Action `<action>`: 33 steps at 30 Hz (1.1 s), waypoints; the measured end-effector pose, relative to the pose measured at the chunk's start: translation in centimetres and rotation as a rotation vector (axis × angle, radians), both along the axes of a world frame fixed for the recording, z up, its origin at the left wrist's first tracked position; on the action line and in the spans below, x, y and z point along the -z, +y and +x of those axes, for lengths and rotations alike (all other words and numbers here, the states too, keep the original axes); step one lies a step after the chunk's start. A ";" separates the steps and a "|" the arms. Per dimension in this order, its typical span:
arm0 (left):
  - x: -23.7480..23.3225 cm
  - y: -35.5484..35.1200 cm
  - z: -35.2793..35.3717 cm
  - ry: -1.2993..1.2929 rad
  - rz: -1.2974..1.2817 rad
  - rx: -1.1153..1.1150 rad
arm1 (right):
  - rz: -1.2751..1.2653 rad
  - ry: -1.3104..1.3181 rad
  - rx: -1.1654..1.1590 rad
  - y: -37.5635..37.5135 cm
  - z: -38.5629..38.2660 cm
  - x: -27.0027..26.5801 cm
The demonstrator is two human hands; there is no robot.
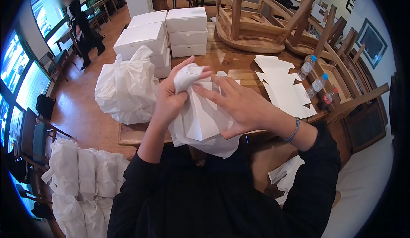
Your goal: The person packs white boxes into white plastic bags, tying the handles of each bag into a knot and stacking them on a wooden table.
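A white carton is partly wrapped in a white plastic bag at the table's front edge, close to my body. My left hand is closed around a bunched upper part of the bag, with white plastic showing between thumb and fingers. Over the carton's right side lies my right hand, fingers spread and thumb apart, its fingertips touching the bag and carton near the left thumb. A knotted, full white bag stands just left of my left hand.
Stacked white boxes stand behind the knotted bag. A flat unfolded carton and several bottles lie to the right, near upturned wooden stools. More filled white bags sit lower left. A person is at upper left.
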State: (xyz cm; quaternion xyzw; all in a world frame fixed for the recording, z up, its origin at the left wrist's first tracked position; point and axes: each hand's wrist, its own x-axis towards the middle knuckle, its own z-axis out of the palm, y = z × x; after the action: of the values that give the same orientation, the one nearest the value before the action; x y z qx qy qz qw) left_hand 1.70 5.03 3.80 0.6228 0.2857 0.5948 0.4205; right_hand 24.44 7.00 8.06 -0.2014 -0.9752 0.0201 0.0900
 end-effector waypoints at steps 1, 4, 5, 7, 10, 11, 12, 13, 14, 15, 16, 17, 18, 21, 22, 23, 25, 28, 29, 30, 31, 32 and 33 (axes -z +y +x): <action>0.3 0.4 0.1 0.019 0.043 0.000 | -0.017 -0.022 0.026 -0.2 0.0 0.0; 0.4 0.8 0.1 0.166 0.197 -0.029 | -0.062 -0.093 0.116 -0.7 0.0 0.1; 0.1 0.6 0.3 0.206 0.222 -0.034 | -0.077 -0.120 0.153 -0.9 -0.1 0.1; -0.8 -0.2 1.2 0.260 0.243 -0.035 | -0.091 -0.184 0.241 -1.3 -0.5 -0.1; -0.9 0.1 2.7 0.276 0.310 -0.034 | -0.081 -0.280 0.389 -2.4 -1.8 -0.8; -0.9 0.4 3.0 0.277 0.346 -0.035 | -0.069 -0.304 0.434 -2.8 -2.6 -1.2; -1.1 0.6 3.1 0.315 0.387 -0.045 | -0.057 -0.328 0.478 -3.1 -2.9 -1.3; -1.3 0.9 3.2 0.353 0.430 -0.054 | -0.016 -0.256 0.453 -3.0 -3.0 -0.6; -1.6 1.1 3.2 0.392 0.474 -0.063 | 0.027 -0.182 0.428 -2.7 -3.1 0.5; -2.0 1.3 3.1 0.423 0.482 -0.036 | 0.069 -0.109 0.402 -2.5 -3.1 1.0; -2.4 1.5 2.9 0.453 0.489 -0.010 | 0.038 -0.153 0.405 -2.4 -3.2 0.9; -2.7 1.6 2.7 0.484 0.496 0.016 | 0.006 -0.197 0.408 -2.1 -3.3 0.6; -2.8 1.9 2.4 0.511 0.481 -0.009 | -0.026 -0.242 0.409 -1.9 -3.4 0.5; -2.5 2.4 1.4 0.457 0.322 -0.100 | 0.167 -0.232 0.435 -2.0 -3.1 1.5; -2.0 2.6 1.1 0.351 0.194 -0.133 | 0.175 -0.236 0.412 -1.8 -2.9 1.6; -1.3 3.0 0.6 0.245 0.067 -0.165 | 0.184 -0.239 0.390 -1.6 -2.8 1.7; -0.2 3.7 -0.7 0.128 -0.093 -0.174 | 0.203 -0.201 0.323 -1.0 -2.1 2.1; 0.4 3.4 -1.4 0.122 -0.143 -0.232 | 0.239 -0.114 0.195 -0.2 -0.9 2.4; 0.8 3.6 -1.3 0.176 -0.067 -0.277 | 0.247 -0.107 0.161 -0.2 -0.6 2.2; 1.0 3.5 -1.1 0.231 0.005 -0.322 | 0.252 -0.099 0.128 -0.3 -0.6 2.0; 0.9 3.4 -1.0 0.315 0.004 -0.313 | 0.179 -0.147 0.125 -0.4 -0.8 1.6; 0.5 3.2 -0.8 0.400 0.004 -0.302 | 0.107 -0.193 0.124 -0.5 -1.0 0.9; -0.1 2.9 -0.5 0.485 0.005 -0.289 | 0.034 -0.239 0.124 -0.4 -1.1 0.5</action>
State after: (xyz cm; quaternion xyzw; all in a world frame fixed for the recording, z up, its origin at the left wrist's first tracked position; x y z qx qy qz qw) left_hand 1.17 7.95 3.90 0.7008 0.4624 0.4826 0.2494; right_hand 23.29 6.63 7.57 -0.2606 -0.9648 -0.0264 -0.0223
